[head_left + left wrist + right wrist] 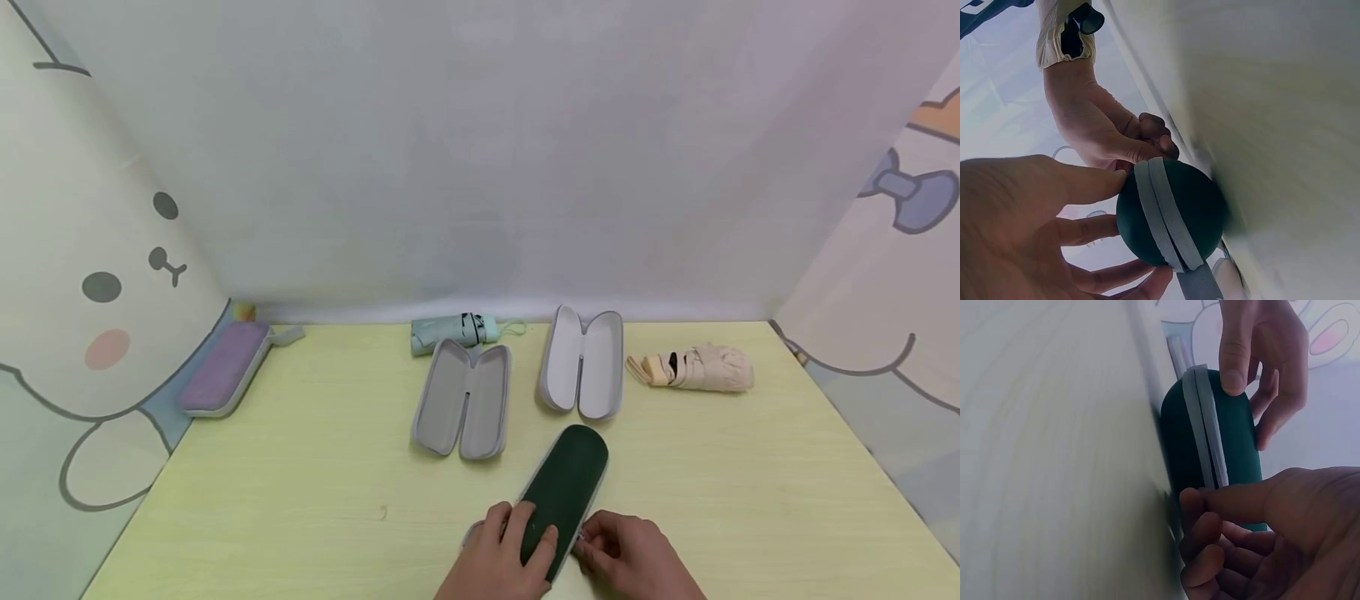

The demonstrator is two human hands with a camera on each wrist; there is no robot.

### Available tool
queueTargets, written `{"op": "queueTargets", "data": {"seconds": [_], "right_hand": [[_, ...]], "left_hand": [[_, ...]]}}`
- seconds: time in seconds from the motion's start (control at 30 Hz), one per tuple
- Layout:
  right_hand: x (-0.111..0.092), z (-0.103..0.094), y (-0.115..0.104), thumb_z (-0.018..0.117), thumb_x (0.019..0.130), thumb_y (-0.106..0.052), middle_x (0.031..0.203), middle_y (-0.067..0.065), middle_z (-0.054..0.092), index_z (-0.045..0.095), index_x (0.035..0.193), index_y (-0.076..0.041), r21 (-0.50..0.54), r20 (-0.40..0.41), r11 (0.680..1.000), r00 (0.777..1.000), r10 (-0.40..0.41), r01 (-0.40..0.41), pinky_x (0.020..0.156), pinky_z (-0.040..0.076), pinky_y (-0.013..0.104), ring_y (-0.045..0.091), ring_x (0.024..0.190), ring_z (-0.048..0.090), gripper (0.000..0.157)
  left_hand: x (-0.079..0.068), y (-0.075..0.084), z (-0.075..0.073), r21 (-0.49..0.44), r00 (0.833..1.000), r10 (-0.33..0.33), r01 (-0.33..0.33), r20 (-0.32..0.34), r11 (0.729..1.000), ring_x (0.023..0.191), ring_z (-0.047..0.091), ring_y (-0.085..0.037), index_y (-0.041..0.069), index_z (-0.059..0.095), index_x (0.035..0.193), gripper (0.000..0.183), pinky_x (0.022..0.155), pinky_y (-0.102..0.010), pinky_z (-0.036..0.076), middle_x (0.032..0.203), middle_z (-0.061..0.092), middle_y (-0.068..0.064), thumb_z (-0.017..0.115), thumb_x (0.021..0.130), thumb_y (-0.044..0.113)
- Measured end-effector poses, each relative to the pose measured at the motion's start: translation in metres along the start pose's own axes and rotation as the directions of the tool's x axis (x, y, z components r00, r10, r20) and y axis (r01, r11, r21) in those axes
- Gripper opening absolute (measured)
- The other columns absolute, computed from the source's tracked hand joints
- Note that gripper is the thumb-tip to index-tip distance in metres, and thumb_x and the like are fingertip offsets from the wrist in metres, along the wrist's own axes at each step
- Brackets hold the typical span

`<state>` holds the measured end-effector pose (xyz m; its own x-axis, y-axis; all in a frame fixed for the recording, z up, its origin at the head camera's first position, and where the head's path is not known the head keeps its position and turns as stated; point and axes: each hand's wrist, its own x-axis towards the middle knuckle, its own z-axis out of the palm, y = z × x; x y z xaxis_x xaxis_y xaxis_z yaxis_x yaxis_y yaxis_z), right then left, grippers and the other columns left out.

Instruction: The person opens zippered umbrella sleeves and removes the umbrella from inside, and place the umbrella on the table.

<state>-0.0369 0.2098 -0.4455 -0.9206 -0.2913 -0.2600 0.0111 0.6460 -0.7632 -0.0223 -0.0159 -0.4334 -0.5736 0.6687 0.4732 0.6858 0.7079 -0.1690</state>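
Note:
A long dark green zip case (573,475) lies at a slant near the front edge of the table. My left hand (502,554) grips it from above, fingers spread over its top and thumb on the near side. On the case's right side, my right hand (630,554) pinches at the zip, and the pull is hidden between thumb and forefinger. In the right wrist view the grey zip tape (1200,419) runs along the case with a narrow gap between its two edges. A grey strap (1197,284) hangs from the case's end in the left wrist view.
Behind the green case two hard cases lie open, one grey (442,400) and one white (600,367). A light blue folded umbrella (442,332) is at the back, a beige folded umbrella (716,369) to the right. A purple case (228,367) lies at the far left.

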Motion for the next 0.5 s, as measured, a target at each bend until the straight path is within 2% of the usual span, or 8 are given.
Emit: {"op": "queueTargets", "data": {"seconds": [0.17,0.33,0.5], "right_hand": [[-0.0010,-0.0002,-0.0003,0.071,0.089,-0.029,0.068,-0.013,0.058,0.064,0.085,-0.021,-0.083,-0.042,0.997,0.999,0.003,-0.006,0.056,0.038,0.019,-0.005,0.059,0.046,0.011],[-0.0006,-0.0048,0.0008,0.070,0.090,-0.035,0.072,-0.015,0.061,0.066,0.086,-0.026,-0.134,-0.054,0.991,0.999,0.009,-0.016,0.056,0.040,0.019,-0.005,0.059,0.047,0.010],[-0.0010,-0.0085,-0.0010,0.072,0.088,-0.036,0.071,-0.015,0.061,0.065,0.082,-0.029,-0.156,-0.086,0.984,0.993,0.075,-0.088,0.056,0.040,0.019,-0.002,0.058,0.047,0.010]], "left_hand": [[-0.0003,0.0002,0.0002,0.010,1.000,-0.004,0.004,0.013,1.000,0.091,0.059,-0.022,0.027,0.068,0.111,0.052,0.060,-0.027,0.052,0.113,0.062,-0.008,0.075,0.074,0.063],[0.0000,0.0009,-0.0004,0.007,0.999,-0.015,0.015,0.030,1.000,0.091,0.058,-0.022,0.028,0.067,0.110,0.053,0.061,-0.028,0.051,0.113,0.062,-0.008,0.074,0.073,0.064],[0.0009,0.0021,-0.0009,-0.003,0.999,-0.019,0.020,0.048,1.000,0.092,0.057,-0.022,0.028,0.066,0.110,0.052,0.061,-0.029,0.051,0.114,0.061,-0.009,0.076,0.073,0.063]]}}
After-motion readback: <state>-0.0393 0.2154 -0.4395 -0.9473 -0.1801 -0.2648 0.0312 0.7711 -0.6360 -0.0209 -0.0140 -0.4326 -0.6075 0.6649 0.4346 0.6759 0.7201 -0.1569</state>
